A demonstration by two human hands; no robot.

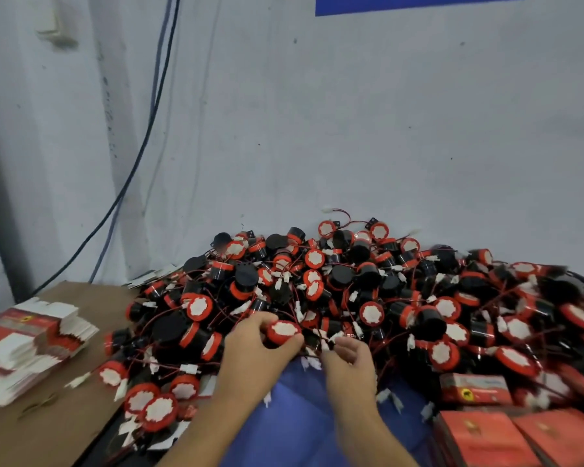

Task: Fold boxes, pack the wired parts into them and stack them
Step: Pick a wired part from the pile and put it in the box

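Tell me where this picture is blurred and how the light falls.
Head view: even, soft light, no glare or hard shadows; the pile of wired parts is fairly sharp, as are the left hand gripping a red-capped part and the right hand pinching a wire; the flat box stack at left and folded boxes at lower right are smeared.

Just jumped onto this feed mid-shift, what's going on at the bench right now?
A person is working one piece out of the pile. The left hand grips a round black part with a red cap, and the right hand pinches a thin wire with a white connector beside it. The heap of the same parts lies ahead against the wall. Flat red-and-white box blanks are stacked at left on a brown cardboard sheet; closed red boxes sit at lower right.
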